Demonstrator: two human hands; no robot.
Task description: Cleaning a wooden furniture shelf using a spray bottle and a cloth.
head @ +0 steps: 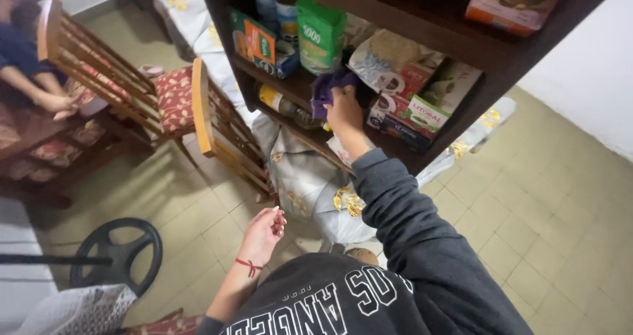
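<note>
My right hand (344, 108) reaches into a dark wooden shelf unit (488, 61) and grips a purple cloth (328, 86) pressed against the shelf board among food packages. A green packet (320, 33), a clear bag of grain (386, 58) and red-and-white boxes (422, 107) stand around the cloth. My left hand (265, 231) hangs free below, over the tiled floor, with its fingers loosely curled and nothing in it. A red thread circles that wrist.
Two wooden chairs (198, 107) with red patterned cushions stand left of the shelf. Another person's arm (39, 91) rests on a table at far left. A black fan guard (119, 252) lies on the floor. Patterned white bedding (310, 183) lies under the shelf.
</note>
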